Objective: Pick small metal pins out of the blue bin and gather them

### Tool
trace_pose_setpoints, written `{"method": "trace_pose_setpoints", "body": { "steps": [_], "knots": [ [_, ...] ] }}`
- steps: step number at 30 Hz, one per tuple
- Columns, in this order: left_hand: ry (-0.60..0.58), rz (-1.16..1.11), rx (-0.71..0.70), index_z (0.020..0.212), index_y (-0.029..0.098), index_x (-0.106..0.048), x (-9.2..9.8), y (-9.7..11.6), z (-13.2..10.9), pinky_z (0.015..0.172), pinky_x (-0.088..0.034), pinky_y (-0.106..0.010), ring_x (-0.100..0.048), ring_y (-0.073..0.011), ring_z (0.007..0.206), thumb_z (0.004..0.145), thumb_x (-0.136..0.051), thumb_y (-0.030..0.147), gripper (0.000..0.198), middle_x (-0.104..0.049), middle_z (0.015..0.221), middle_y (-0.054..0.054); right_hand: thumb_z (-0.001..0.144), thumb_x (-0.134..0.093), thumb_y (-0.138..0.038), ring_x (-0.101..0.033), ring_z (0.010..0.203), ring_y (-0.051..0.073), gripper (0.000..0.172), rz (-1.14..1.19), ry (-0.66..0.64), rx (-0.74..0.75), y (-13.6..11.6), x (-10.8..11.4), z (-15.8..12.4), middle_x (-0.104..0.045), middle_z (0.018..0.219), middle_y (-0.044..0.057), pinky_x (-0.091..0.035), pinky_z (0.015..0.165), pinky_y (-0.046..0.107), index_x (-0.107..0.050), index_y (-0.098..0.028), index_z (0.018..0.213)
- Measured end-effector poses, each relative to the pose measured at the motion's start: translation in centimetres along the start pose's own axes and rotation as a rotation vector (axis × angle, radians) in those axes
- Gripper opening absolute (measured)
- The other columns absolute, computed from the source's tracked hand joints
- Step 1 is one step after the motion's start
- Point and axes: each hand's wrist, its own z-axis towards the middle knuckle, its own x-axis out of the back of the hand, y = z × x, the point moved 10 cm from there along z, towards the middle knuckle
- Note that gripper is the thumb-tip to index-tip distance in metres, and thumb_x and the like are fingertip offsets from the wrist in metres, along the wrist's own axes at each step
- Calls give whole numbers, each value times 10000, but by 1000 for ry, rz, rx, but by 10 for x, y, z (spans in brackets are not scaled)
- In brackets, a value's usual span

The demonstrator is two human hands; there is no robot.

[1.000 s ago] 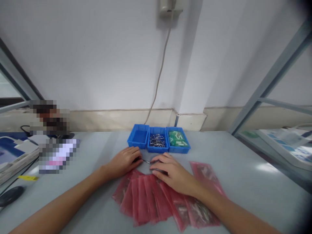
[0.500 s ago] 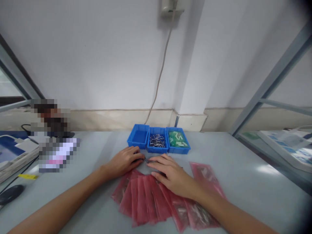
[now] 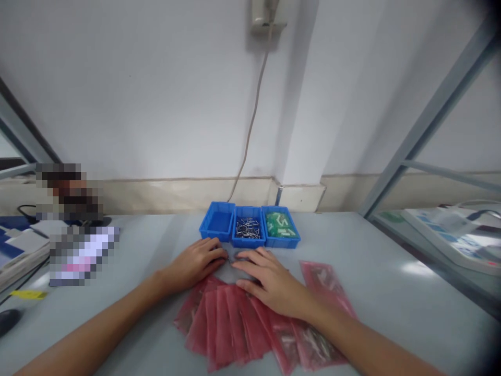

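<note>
My left hand (image 3: 198, 262) rests on the table with its fingers bent and drawn together. At its fingertips a small dark metal piece (image 3: 230, 259) shows, mostly covered. Facing it, my right hand (image 3: 270, 282) lies palm down with fingers stretched and apart, its fingertips close to that piece. Below my hands, several red translucent bags (image 3: 225, 329) are fanned out, some with metal parts visible inside. Just beyond my fingers, a blue bin (image 3: 248, 243) holds many thin, shiny metal pieces.
A blue bin (image 3: 217, 219) with nothing visible inside stands left of the metal pieces. On the right, another blue bin (image 3: 282, 243) contains green packets with white pieces. More red bags (image 3: 324, 284) lie beside my right forearm. A blurred-out device (image 3: 84, 256) is at left.
The view has turned slightly right, so the scene sits further left. My hands stay in nearly the same place around the small metal piece.
</note>
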Motion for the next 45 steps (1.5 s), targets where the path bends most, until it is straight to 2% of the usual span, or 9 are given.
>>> {"method": "trace_pose_setpoints", "body": {
  "steps": [3, 12, 15, 20, 24, 28, 35, 39, 45],
  "knots": [
    [13, -24, -9, 1225, 233, -694, 1, 0, -1, 892, -519, -348, -625, -214, 987, 1167, -427, 338, 292, -626, 1097, -71, 1117, -570, -416, -506, 1377, 298, 395, 21, -43, 13, -3, 0, -1, -637, 1519, 47, -399, 1183, 511, -635, -337, 1499],
    [-6, -123, -10, 1286, 271, -716, 0, -1, -3, 931, -517, -347, -631, -210, 1033, 1168, -420, 316, 321, -624, 1170, -79, 1125, -560, -303, -577, 1286, 250, 270, 101, 21, 52, -7, 4, -1, -727, 1345, 46, -459, 1141, 454, -752, -306, 1315],
    [-7, -139, -18, 1290, 273, -722, 0, 0, -3, 939, -519, -351, -632, -216, 1042, 1164, -440, 337, 315, -623, 1170, -82, 1129, -541, -302, -574, 1320, 263, 259, 43, 39, -6, 0, 4, -1, -662, 1403, 71, -456, 1152, 467, -756, -288, 1274],
    [-20, -151, 10, 1284, 277, -725, 1, -1, -1, 954, -521, -356, -633, -217, 1072, 1154, -478, 348, 288, -619, 1184, -77, 1133, -541, -341, -526, 1400, 285, 294, 15, 3, -17, 2, -1, 1, -625, 1519, 65, -400, 1206, 523, -705, -291, 1371],
    [5, -147, 2, 1262, 275, -740, 3, 0, -1, 944, -527, -350, -639, -215, 1055, 1149, -490, 349, 284, -629, 1172, -77, 1129, -547, -319, -562, 1307, 283, 293, 28, 36, 15, -1, 2, 1, -710, 1399, 63, -463, 1139, 501, -719, -293, 1364],
    [10, -145, 2, 1271, 270, -736, 0, -2, -2, 948, -524, -350, -640, -217, 1057, 1145, -502, 341, 275, -633, 1176, -82, 1123, -522, -208, -587, 1216, 271, 295, -1, 54, 32, 0, 4, 1, -728, 1310, 72, -502, 1059, 452, -747, -270, 1303],
    [1, -116, 1, 1286, 257, -704, -3, -2, -3, 958, -511, -369, -626, -227, 1070, 1143, -511, 325, 250, -642, 1179, -82, 1095, -487, -72, -626, 1082, 237, 274, -14, 78, -18, 17, 6, 0, -721, 1122, 53, -474, 1026, 413, -713, -226, 1111],
    [13, -75, -14, 1277, 252, -696, -1, 0, -3, 934, -498, -370, -633, -226, 1032, 1138, -522, 312, 230, -652, 1155, -76, 1080, -480, -40, -635, 1052, 226, 267, -10, 79, -47, 20, 5, 0, -701, 1088, 34, -459, 1035, 409, -667, -230, 1096],
    [9, 8, -15, 1269, 256, -681, 1, -2, -2, 923, -462, -385, -631, -227, 1027, 1135, -536, 316, 206, -651, 1139, -64, 1132, -416, -119, -612, 1056, 227, 237, 36, 101, -81, 20, 11, -5, -650, 1127, 45, -476, 977, 374, -616, -246, 1153]
  ]
}}
